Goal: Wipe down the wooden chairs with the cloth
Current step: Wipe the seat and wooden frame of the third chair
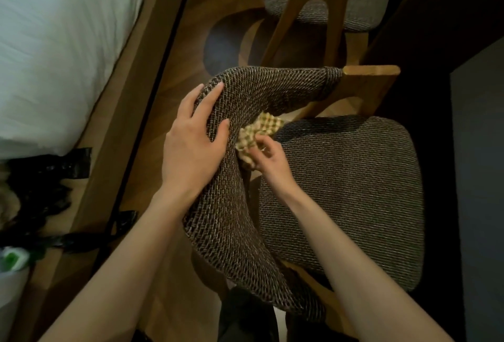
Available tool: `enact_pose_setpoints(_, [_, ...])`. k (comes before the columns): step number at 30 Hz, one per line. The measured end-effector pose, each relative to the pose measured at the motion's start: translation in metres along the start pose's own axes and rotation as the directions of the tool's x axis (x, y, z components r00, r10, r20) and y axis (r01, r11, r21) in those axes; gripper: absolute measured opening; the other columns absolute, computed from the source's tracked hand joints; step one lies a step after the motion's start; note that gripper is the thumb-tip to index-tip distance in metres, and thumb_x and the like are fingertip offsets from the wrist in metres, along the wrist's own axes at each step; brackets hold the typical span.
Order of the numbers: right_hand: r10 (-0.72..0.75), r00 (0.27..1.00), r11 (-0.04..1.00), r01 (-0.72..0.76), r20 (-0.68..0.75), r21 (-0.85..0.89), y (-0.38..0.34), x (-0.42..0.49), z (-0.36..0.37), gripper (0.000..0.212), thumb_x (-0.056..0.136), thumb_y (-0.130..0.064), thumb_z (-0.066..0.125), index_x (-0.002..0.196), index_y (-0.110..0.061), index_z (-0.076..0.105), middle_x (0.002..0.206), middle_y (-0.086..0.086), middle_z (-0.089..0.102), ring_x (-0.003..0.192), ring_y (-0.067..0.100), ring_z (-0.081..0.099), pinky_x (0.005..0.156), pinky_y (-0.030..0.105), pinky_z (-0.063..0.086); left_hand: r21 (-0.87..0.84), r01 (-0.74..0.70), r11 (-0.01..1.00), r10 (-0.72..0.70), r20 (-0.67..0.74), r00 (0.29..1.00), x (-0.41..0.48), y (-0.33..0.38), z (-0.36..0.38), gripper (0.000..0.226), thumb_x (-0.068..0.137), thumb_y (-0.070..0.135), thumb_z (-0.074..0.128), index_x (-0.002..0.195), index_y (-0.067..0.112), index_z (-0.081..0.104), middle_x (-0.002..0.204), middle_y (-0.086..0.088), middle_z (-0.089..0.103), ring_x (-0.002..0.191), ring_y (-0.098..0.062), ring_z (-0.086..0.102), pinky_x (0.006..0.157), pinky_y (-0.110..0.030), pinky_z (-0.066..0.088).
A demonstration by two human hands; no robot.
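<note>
A wooden chair with a brown woven backrest (pixel 261 87) and a matching seat cushion (pixel 346 191) stands right below me. My left hand (pixel 195 139) lies flat over the top of the backrest, fingers spread. My right hand (pixel 268 158) grips a crumpled yellow checked cloth (pixel 259 131) and presses it into the gap between backrest and seat. The chair's wooden frame (pixel 373 79) shows at the upper right corner of the backrest. A second wooden chair (pixel 313 0) with a grey cushion stands behind it.
A bed with white sheets (pixel 54 41) in a wooden frame (pixel 141 74) runs along the left. Black plastic bags (pixel 49 175) lie at the lower left. A dark wall or piece of furniture (pixel 477 150) closes off the right. The floor is wood.
</note>
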State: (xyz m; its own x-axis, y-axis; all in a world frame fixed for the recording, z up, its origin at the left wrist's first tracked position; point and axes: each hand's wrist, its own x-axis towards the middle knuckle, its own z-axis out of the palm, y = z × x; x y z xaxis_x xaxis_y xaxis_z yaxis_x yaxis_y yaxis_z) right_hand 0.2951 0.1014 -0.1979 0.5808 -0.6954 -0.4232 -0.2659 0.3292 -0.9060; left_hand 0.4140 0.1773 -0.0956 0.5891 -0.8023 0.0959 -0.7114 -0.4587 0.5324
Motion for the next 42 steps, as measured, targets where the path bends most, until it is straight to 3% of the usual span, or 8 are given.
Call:
enact_pose_setpoints(4, [-0.113, 0.977, 0.992, 0.1, -0.179, -0.075, 0.006, 0.001, 0.033, 0.045, 0.094, -0.026, 0.049, 0.137, -0.028, 0.032, 0.143, 0.003, 0.033, 0.13, 0.017, 0.035, 0.109, 0.036, 0.031, -0.005, 0.006, 1.0, -0.006, -0.003, 1.0, 0.0, -0.001, 0.001, 0.053, 0.094, 0.033, 0.053, 0.143, 0.037, 0.034, 0.149, 0.006, 0.033, 0.129, -0.007, 0.04, 0.095, -0.023, 0.034])
enact_pose_setpoints(12, [-0.33, 0.925, 0.909, 0.257, -0.188, -0.329, 0.015, -0.005, 0.024, 0.009, 0.098, -0.024, 0.041, 0.106, -0.018, 0.043, 0.079, -0.002, 0.06, 0.062, 0.014, 0.057, 0.052, 0.03, 0.045, -0.009, 0.003, 1.0, -0.003, -0.002, 1.0, 0.002, -0.001, 0.001, 0.052, 0.093, 0.032, 0.054, 0.143, 0.035, 0.037, 0.147, 0.006, 0.035, 0.12, 0.005, 0.035, 0.093, -0.019, 0.033])
enact_pose_setpoints(19, [0.113, 0.694, 0.987, 0.004, -0.711, 0.161, -0.003, 0.074, -0.043, 0.021, 0.101, -0.023, 0.04, 0.121, -0.017, 0.043, 0.101, -0.002, 0.053, 0.08, 0.012, 0.054, 0.055, 0.017, 0.038, -0.003, -0.002, 1.0, 0.002, -0.009, 1.0, 0.001, -0.003, 0.003, 0.052, 0.094, 0.037, 0.051, 0.144, 0.038, 0.034, 0.15, 0.011, 0.031, 0.12, 0.009, 0.027, 0.095, -0.019, 0.031])
enact_pose_setpoints(25, [0.31, 0.653, 0.907, 0.016, -0.692, 0.422, -0.033, 0.116, -0.011, 0.03, 0.101, -0.017, 0.033, 0.13, -0.019, 0.036, 0.129, 0.016, 0.049, 0.094, 0.021, 0.049, 0.068, 0.028, 0.038, 0.011, -0.001, 1.0, 0.001, -0.024, 1.0, 0.002, -0.003, 0.004, 0.054, 0.093, 0.036, 0.052, 0.144, 0.037, 0.034, 0.151, 0.01, 0.031, 0.129, -0.004, 0.038, 0.094, -0.024, 0.035])
enact_pose_setpoints(32, [-0.177, 0.891, 0.978, 0.208, -0.419, 0.029, -0.026, 0.027, 0.05, 0.013, 0.1, -0.018, 0.038, 0.109, -0.026, 0.043, 0.088, -0.007, 0.056, 0.071, 0.001, 0.053, 0.062, 0.019, 0.042, -0.024, 0.005, 1.0, -0.005, -0.014, 1.0, 0.003, -0.003, 0.002, 0.054, 0.093, 0.035, 0.053, 0.144, 0.035, 0.035, 0.151, 0.01, 0.032, 0.13, -0.007, 0.041, 0.096, -0.032, 0.043])
enact_pose_setpoints(35, [-0.341, 0.906, 0.936, 0.302, -0.251, -0.181, -0.019, 0.004, 0.037, 0.015, 0.097, -0.016, 0.043, 0.103, -0.03, 0.044, 0.079, -0.008, 0.058, 0.062, -0.001, 0.052, 0.055, 0.017, 0.041, -0.037, 0.007, 0.999, -0.008, -0.019, 1.0, 0.003, -0.001, 0.002, 0.052, 0.094, 0.035, 0.052, 0.144, 0.036, 0.036, 0.151, 0.01, 0.032, 0.129, -0.007, 0.042, 0.096, -0.033, 0.044])
enact_pose_setpoints(38, [-0.351, 0.817, 0.936, 0.299, -0.457, -0.184, -0.028, 0.025, 0.013, 0.012, 0.098, -0.014, 0.044, 0.103, -0.025, 0.042, 0.075, -0.004, 0.057, 0.058, 0.0, 0.053, 0.046, 0.018, 0.041, -0.047, 0.014, 0.999, -0.014, -0.01, 1.0, 0.002, -0.001, 0.002, 0.051, 0.095, 0.035, 0.05, 0.143, 0.038, 0.036, 0.151, 0.011, 0.032, 0.127, -0.009, 0.045, 0.095, -0.035, 0.045])
enact_pose_setpoints(42, [-0.123, 0.717, 0.987, 0.157, -0.686, -0.013, -0.044, 0.082, -0.003, 0.02, 0.099, -0.019, 0.041, 0.118, -0.018, 0.042, 0.113, 0.011, 0.054, 0.091, 0.021, 0.056, 0.06, 0.021, 0.039, -0.034, 0.008, 0.999, -0.009, -0.012, 1.0, 0.003, -0.002, 0.003, 0.05, 0.095, 0.035, 0.05, 0.143, 0.038, 0.035, 0.151, 0.01, 0.032, 0.13, -0.007, 0.041, 0.096, -0.028, 0.039])
